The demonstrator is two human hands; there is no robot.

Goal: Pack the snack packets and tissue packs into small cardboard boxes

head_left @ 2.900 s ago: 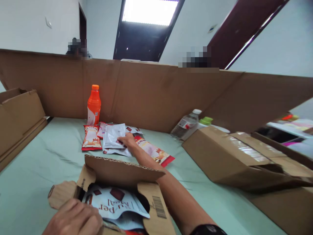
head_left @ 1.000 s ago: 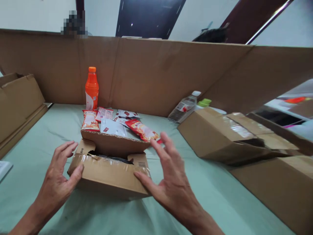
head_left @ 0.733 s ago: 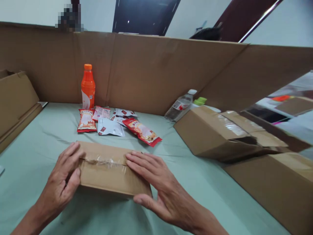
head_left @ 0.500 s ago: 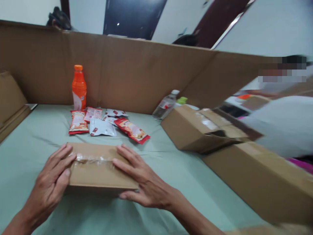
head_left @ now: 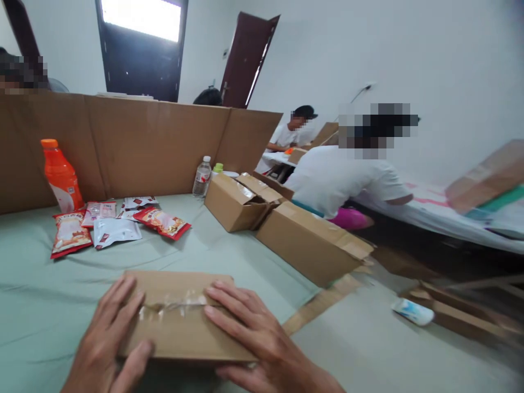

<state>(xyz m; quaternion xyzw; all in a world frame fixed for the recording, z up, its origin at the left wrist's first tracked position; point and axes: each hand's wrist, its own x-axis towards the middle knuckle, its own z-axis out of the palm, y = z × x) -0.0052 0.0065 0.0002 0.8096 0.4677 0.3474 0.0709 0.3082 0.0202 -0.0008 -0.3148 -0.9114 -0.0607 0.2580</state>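
A small cardboard box (head_left: pixel 180 333) with clear tape along its top seam is at the front of the green-covered table. My left hand (head_left: pixel 102 333) grips its left end, fingers on the top and thumb at the near edge. At the right end my right hand (head_left: pixel 249 327) has its fingers over the top and its thumb low on the near side. Beyond the box lie a red snack packet (head_left: pixel 70 233), a white sachet (head_left: pixel 117 233), a pink packet (head_left: pixel 99 213) and another red packet (head_left: pixel 164 222). An orange bottle (head_left: pixel 61 177) stands behind them.
A cardboard wall (head_left: pixel 164 147) borders the table's back. To the right are a clear bottle (head_left: pixel 202 177), a taped carton (head_left: pixel 229 204) and a longer carton (head_left: pixel 307 240). A person in white (head_left: pixel 339 174) sits beyond; a white tube (head_left: pixel 413 312) lies lower right.
My view has swung to the right, so the bottle and packets appear further left. Both hands keep their hold on the box, which sits lower in the picture.
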